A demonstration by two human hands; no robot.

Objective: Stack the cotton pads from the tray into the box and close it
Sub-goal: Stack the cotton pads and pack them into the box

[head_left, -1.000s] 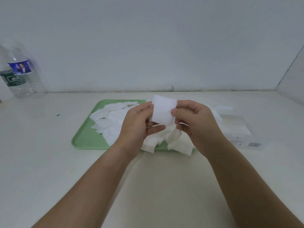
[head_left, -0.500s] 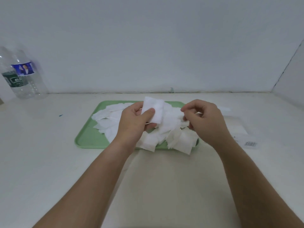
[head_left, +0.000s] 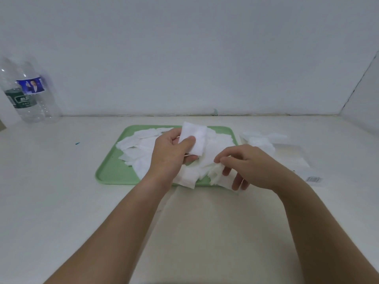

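Your left hand [head_left: 170, 154] pinches a white pad [head_left: 194, 138] at its near left corner, thumb on top. The pad rises above the grip, long side pointing up and away. Your right hand [head_left: 248, 167] touches the pile [head_left: 143, 148] on the green tray [head_left: 110, 171]; whether it grasps anything is unclear. The box [head_left: 291, 156] lies right.

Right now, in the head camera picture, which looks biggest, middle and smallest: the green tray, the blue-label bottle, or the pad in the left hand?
1. green tray, though partly covered.
2. blue-label bottle, though farthest away.
3. held pad in the left hand, nearer than the bottle yet smallest.
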